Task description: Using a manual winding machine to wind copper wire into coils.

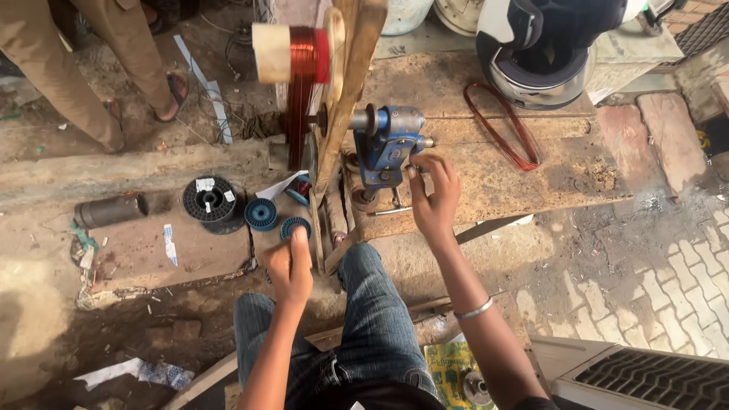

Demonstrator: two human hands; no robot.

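Sat in ribbed blue jeans (376, 304) close to the work, knees toward the bench. Left hand (289, 266) curled into a loose fist, thumb up, apparently pinching fine wire near a small blue spool (295, 226); wire itself too thin to confirm. Right hand (434, 199) pinched on the crank handle (414, 163) of the blue metal coil winder (387, 144), placed for turning. Winder fixed on a worn, scarred wooden bench (486, 182). Beyond, glossy copper wire bobbin (304, 55) mounted high on the wooden upright, feeding downward. 1 loose reddish wire loop (505, 125) lying flat, beside a round helmet (547, 53).
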